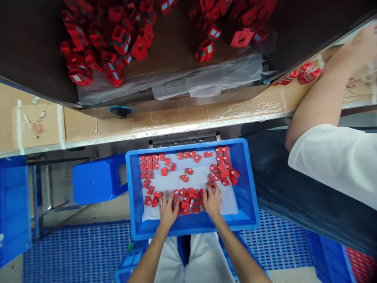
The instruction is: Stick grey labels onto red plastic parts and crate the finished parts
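Note:
Low over my lap sits a blue plastic crate (250, 184) lined with a white sheet (165, 184). A heap of small red toy vehicle pieces (188, 199) lies at its near side, between my two hands. My left hand (168, 210) touches the heap's left edge, its fingers spread. At the right edge of the heap is my right hand (213, 200), fingers apart and bent over the pieces. Neither hand visibly grips a single piece, though some fingertips are hidden among them. Further red pieces stand in rows (149, 165) at the far left and in a cluster (223, 169) at the right.
Beyond the crate is a cardboard-covered bench (191, 118). A large dark bin on it holds many red pieces (118, 39). A blue stool (91, 181) stands left. Another person's arm (321, 94) reaches over the bench at right, beside a few red pieces (309, 74).

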Demonstrator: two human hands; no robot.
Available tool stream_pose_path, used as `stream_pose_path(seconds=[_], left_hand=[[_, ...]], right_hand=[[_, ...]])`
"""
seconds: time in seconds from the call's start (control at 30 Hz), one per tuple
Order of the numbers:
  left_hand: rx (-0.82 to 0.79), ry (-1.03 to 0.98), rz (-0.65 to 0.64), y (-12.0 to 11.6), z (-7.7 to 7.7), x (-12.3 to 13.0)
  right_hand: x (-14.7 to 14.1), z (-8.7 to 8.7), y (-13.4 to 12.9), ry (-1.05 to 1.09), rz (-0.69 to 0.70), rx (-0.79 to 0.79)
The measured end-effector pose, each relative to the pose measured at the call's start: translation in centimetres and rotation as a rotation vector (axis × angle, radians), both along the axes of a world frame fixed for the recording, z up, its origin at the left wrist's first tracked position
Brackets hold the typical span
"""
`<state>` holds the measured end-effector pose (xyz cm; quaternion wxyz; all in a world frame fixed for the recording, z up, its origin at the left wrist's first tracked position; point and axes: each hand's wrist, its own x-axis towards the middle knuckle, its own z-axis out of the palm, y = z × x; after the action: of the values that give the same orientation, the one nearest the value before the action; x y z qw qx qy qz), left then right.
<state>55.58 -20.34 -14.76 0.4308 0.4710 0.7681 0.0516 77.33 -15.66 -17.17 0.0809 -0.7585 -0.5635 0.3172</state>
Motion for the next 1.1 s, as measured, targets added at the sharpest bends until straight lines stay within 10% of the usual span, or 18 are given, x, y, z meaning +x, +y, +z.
stream_pose_path(seconds=[0.43, 1.1], left_hand=[[-0.178, -0.232, 0.265, 1.3, -0.9, 2.8], [-0.314, -0.803, 0.608, -1.9, -1.1, 0.6]], right_hand=[[1.4, -1.6, -3.3, 0.100, -0.028, -0.024], [2.1, -1.1, -4.4, 0.457, -0.168, -0.259]])
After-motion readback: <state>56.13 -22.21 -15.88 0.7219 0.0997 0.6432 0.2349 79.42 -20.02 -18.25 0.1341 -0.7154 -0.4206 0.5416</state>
